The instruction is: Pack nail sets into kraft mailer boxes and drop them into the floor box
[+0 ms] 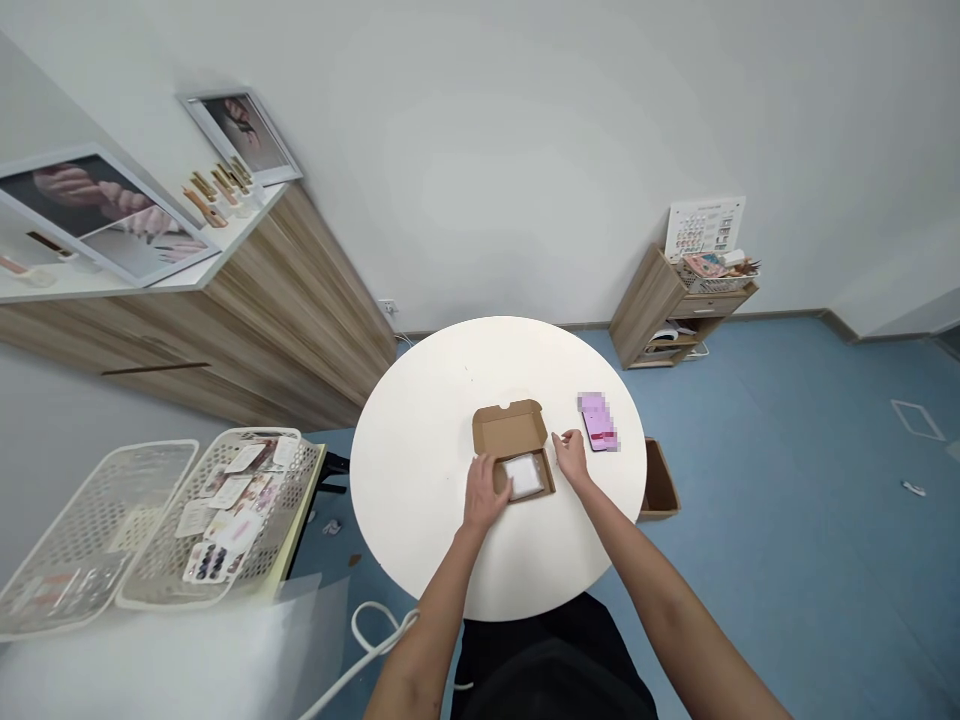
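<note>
A small brown cardboard box lies on the round white table with its lid folded back. Inside its tray rests a flat packet in white, shiny wrapping. My left hand grips the box's left side, thumb over the inner edge beside the packet. At the box's right, my right hand is closed with its fingertips pinched together by the lid's lower corner; what they hold, if anything, is too small to tell. A purple, phone-like object, partly pixelated, lies beyond my right hand.
The white table has a rounded edge; a brown open bin stands on the floor at its right. White perforated baskets with packets are at the left. A wooden cabinet and small drawer unit stand by the wall.
</note>
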{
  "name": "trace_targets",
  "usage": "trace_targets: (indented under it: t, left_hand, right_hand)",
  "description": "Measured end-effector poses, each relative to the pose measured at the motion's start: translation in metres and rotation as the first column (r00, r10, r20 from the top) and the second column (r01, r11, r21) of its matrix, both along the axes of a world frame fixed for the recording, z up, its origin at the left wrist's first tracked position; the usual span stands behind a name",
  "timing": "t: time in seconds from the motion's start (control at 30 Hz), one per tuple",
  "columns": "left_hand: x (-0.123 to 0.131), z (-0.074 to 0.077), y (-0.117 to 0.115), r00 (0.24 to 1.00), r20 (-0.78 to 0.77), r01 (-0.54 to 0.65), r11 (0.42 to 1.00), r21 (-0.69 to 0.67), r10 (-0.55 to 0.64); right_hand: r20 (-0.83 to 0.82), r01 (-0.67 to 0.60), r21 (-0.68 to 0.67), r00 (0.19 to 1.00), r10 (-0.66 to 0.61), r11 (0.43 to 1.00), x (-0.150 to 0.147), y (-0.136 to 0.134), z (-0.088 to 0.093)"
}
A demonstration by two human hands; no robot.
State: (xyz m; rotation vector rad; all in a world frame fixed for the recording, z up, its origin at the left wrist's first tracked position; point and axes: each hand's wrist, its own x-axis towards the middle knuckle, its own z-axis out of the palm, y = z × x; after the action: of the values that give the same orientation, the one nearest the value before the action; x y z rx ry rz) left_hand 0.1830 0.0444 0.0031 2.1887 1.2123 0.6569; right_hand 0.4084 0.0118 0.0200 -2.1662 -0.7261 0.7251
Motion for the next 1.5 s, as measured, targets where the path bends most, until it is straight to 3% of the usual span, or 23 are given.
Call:
trace_targets:
  t: [0.07, 0.1, 0.17, 0.23, 0.33, 0.53, 0.67, 0.77, 0.97, 1.1, 1.33, 1.5]
  left_hand:
    - [0.003, 0.006, 0.010, 0.960, 0.106, -0.246, 0.962, -0.116, 0.258]
    - [0.005, 0.009, 0.017, 0.918, 0.123, -0.343, 0.912, -0.223, 0.376]
    - [0.010, 0.014, 0.036, 0.843, 0.067, -0.440, 0.757, -0.483, 0.533]
    - [0.016, 0.019, 0.053, 0.823, 0.019, -0.446, 0.666, -0.598, 0.568]
    - [0.021, 0.026, 0.068, 0.829, 0.012, -0.425, 0.643, -0.638, 0.559]
    - [0.017, 0.043, 0.067, 0.878, 0.009, -0.373, 0.694, -0.616, 0.479]
    - [0.010, 0.052, 0.061, 0.922, 0.036, -0.301, 0.772, -0.559, 0.386]
    - [0.004, 0.054, 0.051, 0.951, 0.083, -0.218, 0.837, -0.502, 0.298]
    - [-0.016, 0.044, 0.008, 0.974, 0.165, -0.093, 0.936, -0.339, 0.156]
    - [-0.024, 0.036, -0.018, 0.967, 0.229, -0.044, 0.962, -0.269, 0.109]
    - [-0.018, 0.036, -0.026, 0.957, 0.268, -0.051, 0.972, -0.230, 0.113]
    - [-0.025, 0.021, -0.041, 0.981, 0.195, 0.011, 0.982, -0.188, 0.026]
  right_hand:
    - [-0.203, -0.046, -0.049, 0.978, 0.035, 0.998, 0.014, 0.012, 0.007]
    - [-0.294, -0.075, -0.058, 0.954, 0.055, 0.995, 0.018, 0.019, 0.010]
    - [-0.424, -0.124, -0.049, 0.901, 0.092, 0.991, 0.021, 0.034, 0.016]
    - [-0.506, -0.164, -0.034, 0.853, 0.124, 0.986, 0.020, 0.047, 0.022]
    - [-0.548, -0.225, -0.029, 0.818, 0.173, 0.974, 0.015, 0.060, 0.031]
    - [-0.493, -0.249, -0.037, 0.847, 0.200, 0.968, 0.017, 0.056, 0.052]
    - [-0.425, -0.297, -0.018, 0.867, 0.261, 0.955, 0.019, 0.040, 0.064]
    - [-0.285, -0.349, 0.002, 0.898, 0.335, 0.937, 0.016, 0.021, 0.066]
    - [-0.010, -0.409, 0.080, 0.911, 0.411, 0.909, -0.004, -0.032, 0.054]
    - [0.067, -0.382, 0.099, 0.924, 0.377, 0.919, -0.019, -0.062, 0.045]
    - [0.118, -0.401, -0.002, 0.910, 0.398, 0.916, -0.022, -0.074, 0.047]
    - [0.175, -0.472, -0.101, 0.858, 0.483, 0.876, -0.021, -0.086, 0.035]
